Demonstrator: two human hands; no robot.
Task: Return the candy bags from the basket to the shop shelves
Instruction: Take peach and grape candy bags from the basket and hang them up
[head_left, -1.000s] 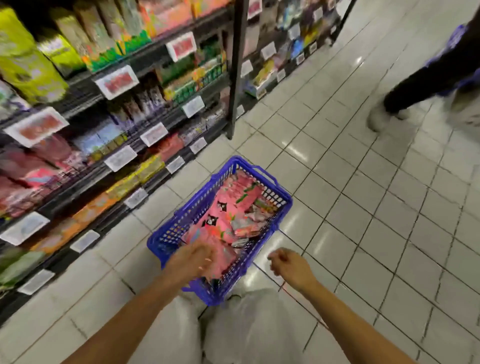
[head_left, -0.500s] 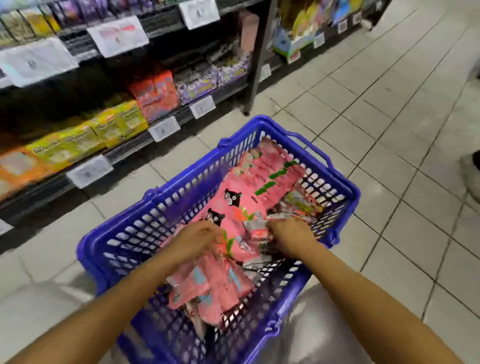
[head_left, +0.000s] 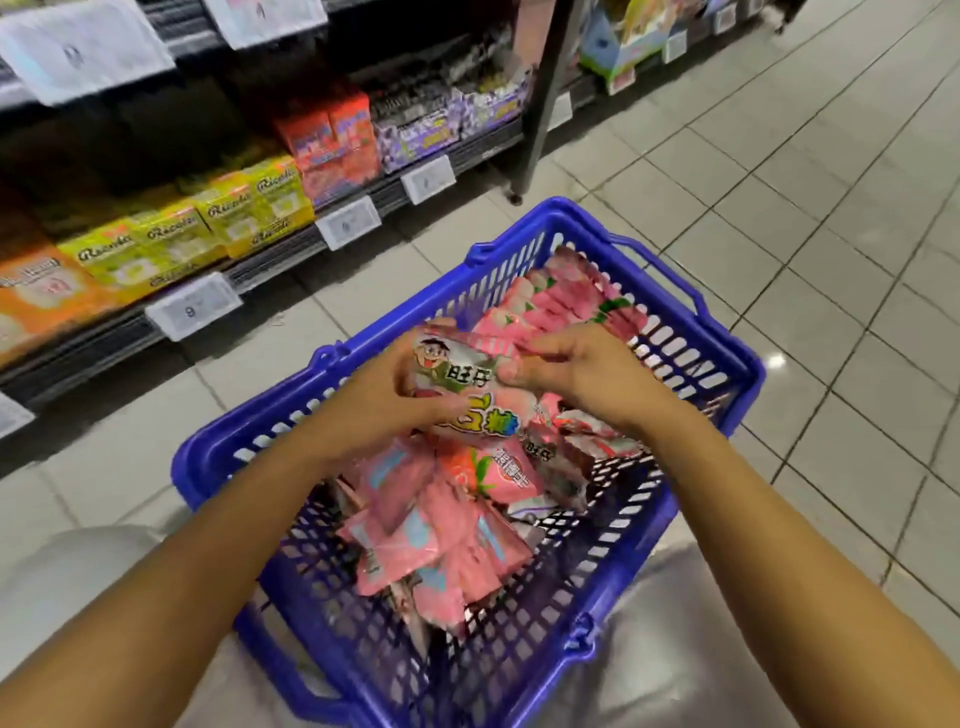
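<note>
Left hand (head_left: 387, 402) and right hand (head_left: 574, 371), fingers curled, both grip one glossy crinkled pink-green plastic candy bag (head_left: 465, 382) above the blue perforated plastic basket (head_left: 691, 509) of similar pink bags.

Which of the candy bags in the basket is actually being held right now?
The candy bag with the cartoon face, raised above the pile: the left hand and right hand both grip it. The other pink bags lie loose in the blue basket.
</note>
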